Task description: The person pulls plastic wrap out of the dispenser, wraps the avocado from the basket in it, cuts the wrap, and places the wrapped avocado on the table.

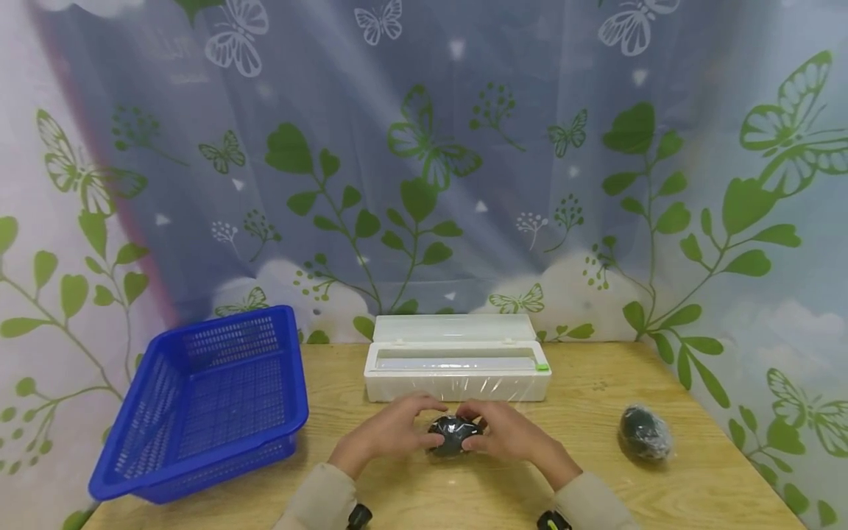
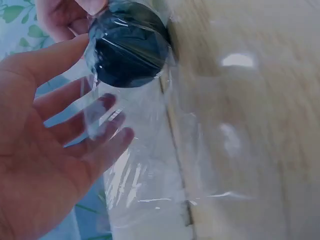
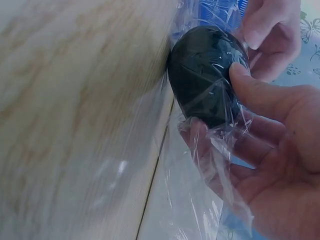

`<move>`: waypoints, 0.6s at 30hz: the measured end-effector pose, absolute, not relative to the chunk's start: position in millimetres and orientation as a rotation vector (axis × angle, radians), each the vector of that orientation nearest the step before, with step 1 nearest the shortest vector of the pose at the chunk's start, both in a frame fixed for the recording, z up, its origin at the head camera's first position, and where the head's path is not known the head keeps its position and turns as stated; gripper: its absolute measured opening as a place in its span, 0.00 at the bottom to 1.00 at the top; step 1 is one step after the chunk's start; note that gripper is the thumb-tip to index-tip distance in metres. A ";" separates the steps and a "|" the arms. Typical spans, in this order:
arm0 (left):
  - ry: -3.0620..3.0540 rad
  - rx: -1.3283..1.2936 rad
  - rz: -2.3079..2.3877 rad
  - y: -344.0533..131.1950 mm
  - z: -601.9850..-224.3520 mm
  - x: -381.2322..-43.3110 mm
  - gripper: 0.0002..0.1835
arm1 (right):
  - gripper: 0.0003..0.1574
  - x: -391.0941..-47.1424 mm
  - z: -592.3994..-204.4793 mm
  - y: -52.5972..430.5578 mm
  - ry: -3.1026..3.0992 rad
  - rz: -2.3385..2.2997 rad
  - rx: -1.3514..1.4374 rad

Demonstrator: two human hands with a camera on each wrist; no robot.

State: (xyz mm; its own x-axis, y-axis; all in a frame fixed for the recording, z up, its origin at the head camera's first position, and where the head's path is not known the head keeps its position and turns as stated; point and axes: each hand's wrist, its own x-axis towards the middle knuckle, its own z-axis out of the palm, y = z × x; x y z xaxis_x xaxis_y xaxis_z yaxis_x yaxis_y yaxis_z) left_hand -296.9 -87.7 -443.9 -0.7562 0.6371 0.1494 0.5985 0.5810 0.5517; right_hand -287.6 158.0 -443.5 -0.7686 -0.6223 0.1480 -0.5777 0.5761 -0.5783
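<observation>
Wooden table (image 1: 583, 383) fills the lower head view, where a dark oval object (image 1: 453, 436) lies lengthwise from left to right between the left hand (image 1: 400, 428) and the right hand (image 1: 506, 433), neither nearer, with clear film (image 1: 486, 388) reaching back over a white dispenser (image 1: 397, 386), a blue basket (image 1: 299, 401) leftward, a wrapped oval (image 1: 642, 433) rightward and a patterned curtain (image 1: 331, 88) behind. In the left wrist view, that thumb and forefinger pinch one end, the other fingers spread behind film. In the right wrist view, thumb and fingertips pinch the opposite end, film creased around it.
</observation>
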 end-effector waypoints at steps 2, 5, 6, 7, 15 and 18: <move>2.770 1.070 0.897 -85.4 -441.3 -296.0 0.25 | 0.23 -288.6 -443.0 158.0 2.715 -0.958 -1.026; 2.769 1.066 0.883 -81.2 -437.9 -296.3 0.24 | 0.23 -289.6 -442.2 158.4 2.700 -0.955 -1.012; 2.758 1.060 0.881 -79.9 -437.5 -296.8 0.24 | 0.23 -289.7 -441.9 158.7 2.699 -0.951 -1.008; 2.745 1.051 0.881 -78.7 -437.3 -297.3 0.23 | 0.24 -289.8 -441.7 158.9 2.696 -0.948 -0.998; 2.675 0.999 0.932 -76.3 -441.5 -301.9 0.26 | 0.24 -286.6 -438.3 158.7 2.753 -0.964 -0.885; 2.661 1.046 0.936 -77.7 -442.1 -304.7 0.26 | 0.22 -285.4 -435.8 156.3 2.793 -1.022 -0.838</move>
State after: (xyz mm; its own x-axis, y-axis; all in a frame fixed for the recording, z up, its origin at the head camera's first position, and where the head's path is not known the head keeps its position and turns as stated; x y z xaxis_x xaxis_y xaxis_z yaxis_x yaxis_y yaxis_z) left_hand -304.7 -77.7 -442.1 -0.7506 0.6534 0.0978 0.5708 0.5668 0.5940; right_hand -285.4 156.3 -435.8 -0.8518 -0.5068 0.1326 -0.4727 0.6345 -0.6115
